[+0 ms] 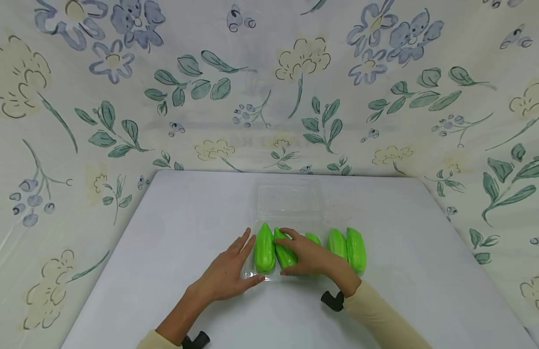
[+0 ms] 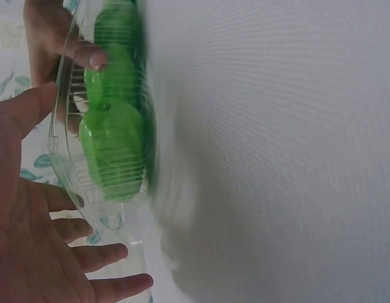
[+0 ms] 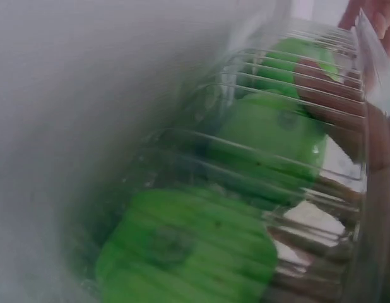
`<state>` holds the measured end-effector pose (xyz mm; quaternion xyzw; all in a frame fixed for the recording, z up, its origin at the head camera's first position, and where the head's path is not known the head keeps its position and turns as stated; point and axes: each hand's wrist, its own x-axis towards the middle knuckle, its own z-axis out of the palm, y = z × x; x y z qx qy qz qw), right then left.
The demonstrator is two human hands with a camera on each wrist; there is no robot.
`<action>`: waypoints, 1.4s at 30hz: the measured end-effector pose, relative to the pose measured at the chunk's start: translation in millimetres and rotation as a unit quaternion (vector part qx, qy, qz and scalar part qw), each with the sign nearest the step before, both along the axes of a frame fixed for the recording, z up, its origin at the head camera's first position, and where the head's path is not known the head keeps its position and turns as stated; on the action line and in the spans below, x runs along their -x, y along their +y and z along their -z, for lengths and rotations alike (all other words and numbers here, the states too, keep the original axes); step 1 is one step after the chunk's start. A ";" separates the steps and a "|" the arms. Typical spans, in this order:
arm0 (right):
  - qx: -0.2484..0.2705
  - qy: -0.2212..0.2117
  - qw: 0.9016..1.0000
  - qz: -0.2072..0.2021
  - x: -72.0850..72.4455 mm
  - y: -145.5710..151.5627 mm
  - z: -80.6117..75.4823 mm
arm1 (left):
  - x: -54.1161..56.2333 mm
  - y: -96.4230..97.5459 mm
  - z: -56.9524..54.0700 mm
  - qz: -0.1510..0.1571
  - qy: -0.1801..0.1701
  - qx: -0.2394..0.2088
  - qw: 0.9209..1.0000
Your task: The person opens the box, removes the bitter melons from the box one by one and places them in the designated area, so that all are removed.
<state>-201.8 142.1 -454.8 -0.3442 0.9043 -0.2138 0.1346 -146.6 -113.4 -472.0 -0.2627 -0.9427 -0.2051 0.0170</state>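
A clear plastic clamshell box (image 1: 290, 278) holds three long, bright green, ridged pepper-like vegetables. One green vegetable (image 1: 264, 249) lies along the box's left side. Over the middle green vegetable (image 1: 283, 254), my right hand (image 1: 313, 254) grips with fingers at its far part and thumb by its near end. Partly hidden under that hand is a third green vegetable (image 1: 313, 237). My left hand (image 1: 225, 271) is at the box's left front corner with fingers extended; in the left wrist view its thumb (image 2: 37, 107) meets the clear rim.
Two more green vegetables (image 1: 356, 249) lie side by side on the white table (image 1: 186, 208), right of the box. The box's transparent lid (image 1: 288, 198) is folded back away from me. Floral cloth (image 1: 260, 97) hangs behind the table.
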 end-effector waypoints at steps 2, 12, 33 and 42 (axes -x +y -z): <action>0.002 0.004 1.000 0.002 -0.5 -0.8 0.9 | -0.3 0.0 -0.2 0.000 0.001 -0.001 1.000; 0.013 0.008 1.000 0.009 -1.3 1.5 -0.8 | 0.4 -0.1 3.2 0.000 0.003 -0.002 1.000; 0.097 0.073 0.991 0.055 1.2 33.0 -35.3 | 0.1 -1.2 2.4 -0.001 -0.010 -0.007 1.000; 0.097 0.073 0.988 0.095 0.1 66.4 -50.2 | -0.1 -1.6 0.5 0.000 -0.011 -0.003 1.000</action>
